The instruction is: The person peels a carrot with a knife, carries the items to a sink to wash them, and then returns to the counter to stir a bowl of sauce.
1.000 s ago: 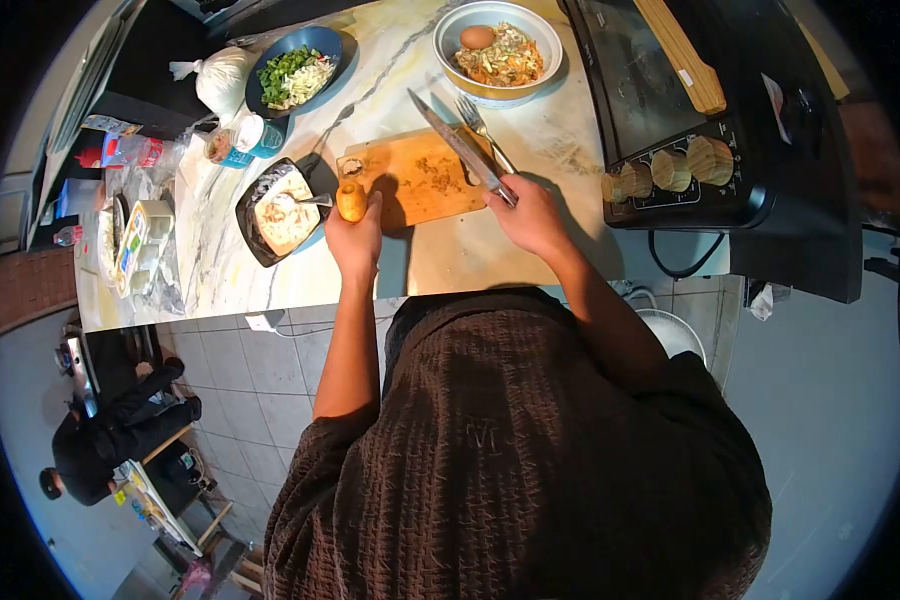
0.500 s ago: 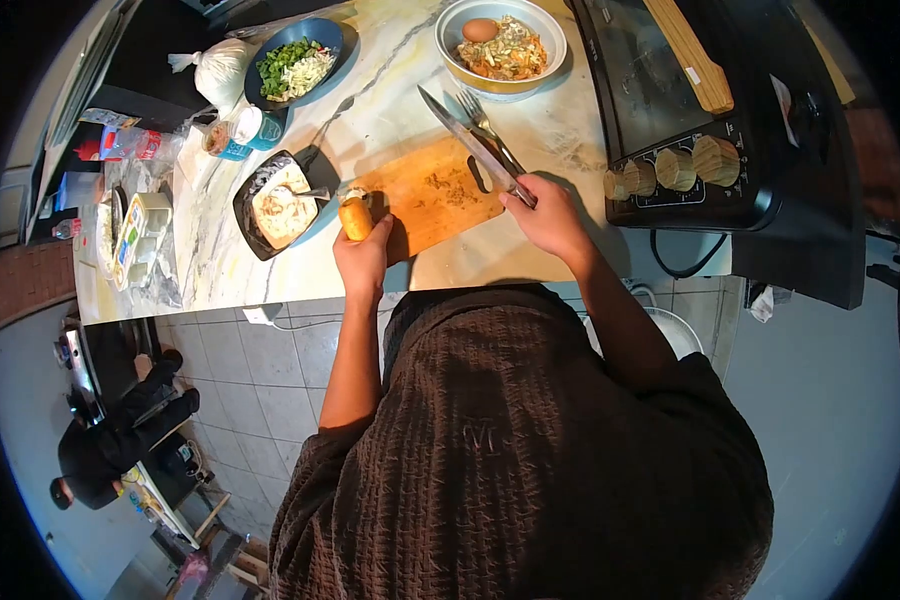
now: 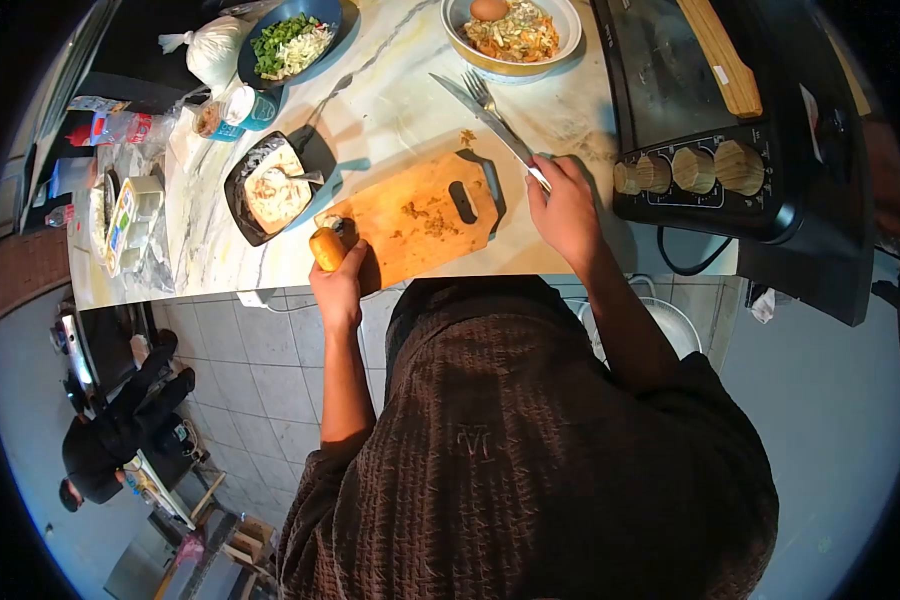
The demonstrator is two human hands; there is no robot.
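Observation:
My left hand [image 3: 338,288] grips a golden-brown piece that looks like a bread roll [image 3: 325,248], with a dark and whitish patch at its far end. Its thumb presses at the left end of the wooden cutting board [image 3: 390,235], which has brown crumbs strewn over it. The board reaches the counter's front edge. My right hand [image 3: 567,215] is closed round the handle of a knife [image 3: 485,118], whose blade points away to the left. Alongside the blade lies a fork [image 3: 482,95], its handle partly hidden.
Left of the board stands a dark square dish [image 3: 242,205] of creamy mix with a spoon. Farther back are a plate of chopped greens [image 3: 247,62], small tubs [image 3: 253,108] and a bowl with an egg [image 3: 573,40]. A black oven [image 3: 690,215] borders the right. Another person [image 3: 100,455] is at lower left.
The cutting board has shifted toward me and to the left with my left hand, uncovering crumbs on the counter behind it. My right hand stays at the knife handle.

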